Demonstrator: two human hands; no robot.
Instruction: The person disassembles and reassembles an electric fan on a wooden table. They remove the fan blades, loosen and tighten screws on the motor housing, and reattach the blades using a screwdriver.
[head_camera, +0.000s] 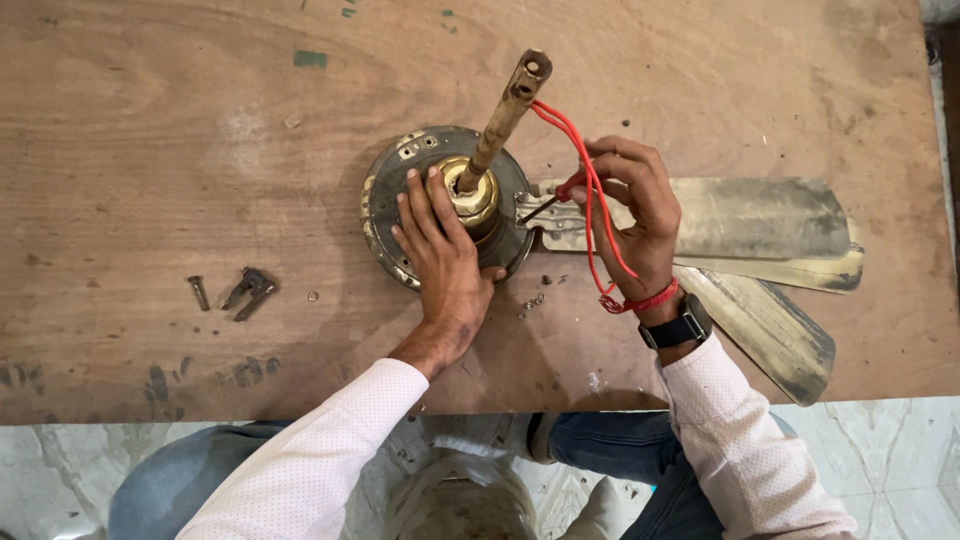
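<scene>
Screwdriver (545, 206) mostly hidden in right hand (630, 215), only the dark tip shows at the blade bracket. Ceiling fan motor (400, 190) sits mid wooden board (150, 150), grimy, brass hub, rod (505, 110) tilted up, red wires (585, 190). Left hand (440, 255) flat, fingers spread on motor. Right hand closed round the tool. Dirty blades (760, 215) stacked right. Loose screws (235, 292) left.

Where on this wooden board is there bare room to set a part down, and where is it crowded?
Free: the wide stretch of board left of the fan motor, above the loose bolt and bracket; also the top right corner above the blades. Crowded: around the motor, where the left hand, right hand, red wires and small screws sit.
</scene>
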